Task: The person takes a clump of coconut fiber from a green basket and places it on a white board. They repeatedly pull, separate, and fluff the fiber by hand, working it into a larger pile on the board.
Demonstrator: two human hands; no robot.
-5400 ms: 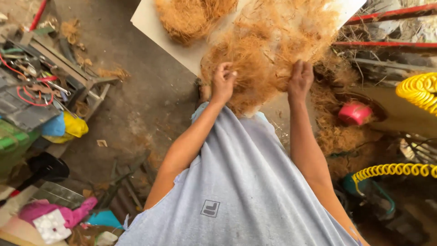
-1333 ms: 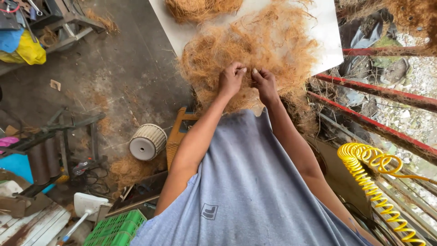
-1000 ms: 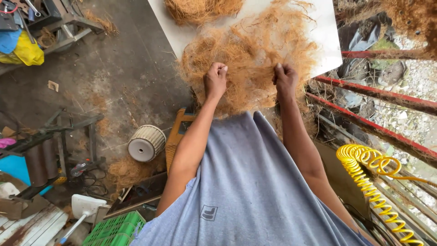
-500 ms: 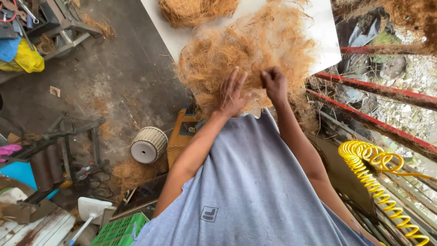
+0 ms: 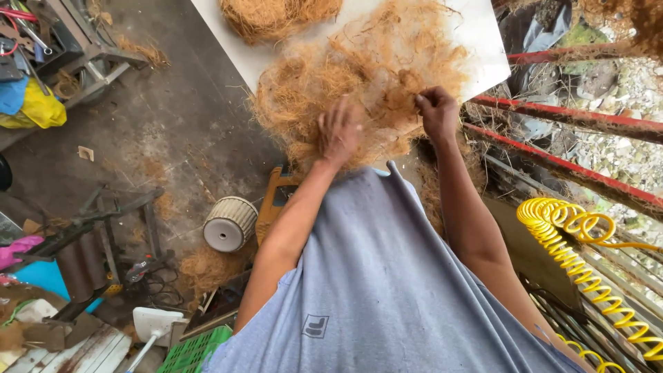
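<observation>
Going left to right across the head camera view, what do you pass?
Yellow bag → round ribbed pot → left hand flat on the fibre pile → right hand pinching fibre → yellow coiled hose.

Fibre heap [image 5: 359,76]: dry, coarse, wiry brown strands, matt. Board [image 5: 476,41] beneath: smooth white sheet, matt. Hose [image 5: 580,255]: glossy yellow plastic coil; rails [image 5: 552,117]: red-painted metal; shirt [image 5: 394,290]: soft grey cloth; floor [image 5: 173,131]: rough, stained concrete.

Orange-brown fibre [image 5: 359,69] under my left hand [image 5: 338,131] and right hand [image 5: 438,110], on a white board [image 5: 483,48]. Right of my right hand: 2 red bars [image 5: 552,110], yellow coiled hose [image 5: 580,242]. My shirt [image 5: 387,290]: grey-blue.
</observation>
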